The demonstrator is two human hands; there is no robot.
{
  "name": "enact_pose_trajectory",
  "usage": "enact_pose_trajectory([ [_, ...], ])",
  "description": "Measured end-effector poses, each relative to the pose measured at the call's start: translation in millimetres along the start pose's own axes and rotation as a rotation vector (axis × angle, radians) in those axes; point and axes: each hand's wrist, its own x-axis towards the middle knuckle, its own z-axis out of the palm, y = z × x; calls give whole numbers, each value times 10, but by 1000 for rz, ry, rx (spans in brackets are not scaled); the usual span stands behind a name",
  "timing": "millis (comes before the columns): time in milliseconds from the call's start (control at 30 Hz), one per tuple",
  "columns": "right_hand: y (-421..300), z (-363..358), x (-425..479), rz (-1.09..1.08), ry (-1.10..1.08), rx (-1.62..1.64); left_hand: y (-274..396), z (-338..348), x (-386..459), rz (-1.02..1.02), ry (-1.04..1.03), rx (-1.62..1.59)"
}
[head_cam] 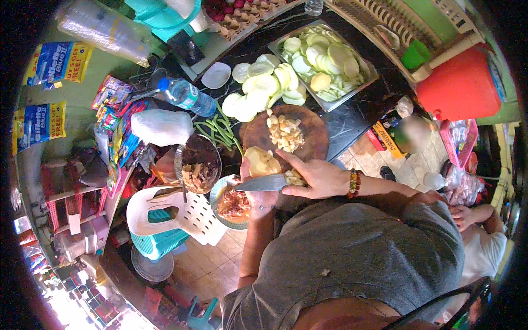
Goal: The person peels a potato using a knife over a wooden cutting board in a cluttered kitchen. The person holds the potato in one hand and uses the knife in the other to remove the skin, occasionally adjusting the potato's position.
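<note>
My left hand [262, 202] grips a pale, peeled root vegetable [262, 161], probably a potato, at the near edge of a round wooden chopping board [315, 132]. My right hand [319, 177] is closed on a kitchen knife [262, 183], index finger stretched forward. The blade crosses in front of my left palm, just below the vegetable; whether it touches cannot be told. Small chopped pale pieces [285, 133] lie heaped on the board, and more pieces [293, 177] show beside my right fingers. Sliced pale-green vegetable rounds [264, 84] sit beyond the board.
A metal tray [328, 108] holds more slices. Green beans [218, 132], a water bottle [187, 95] and a glass bowl [201, 163] of brown food are left of the board. A plate [214, 198] of meat in sauce is close to my left wrist. Other people [480, 247] are at right.
</note>
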Motion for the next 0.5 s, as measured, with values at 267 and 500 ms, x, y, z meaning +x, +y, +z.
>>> enact_pose_trajectory([
  [267, 1, 45, 45, -13, 57, -43, -95, -79, 83, 5, 29, -12],
  [500, 35, 171, 222, -111, 235, -67, -62, -34, 83, 102, -34, 63],
])
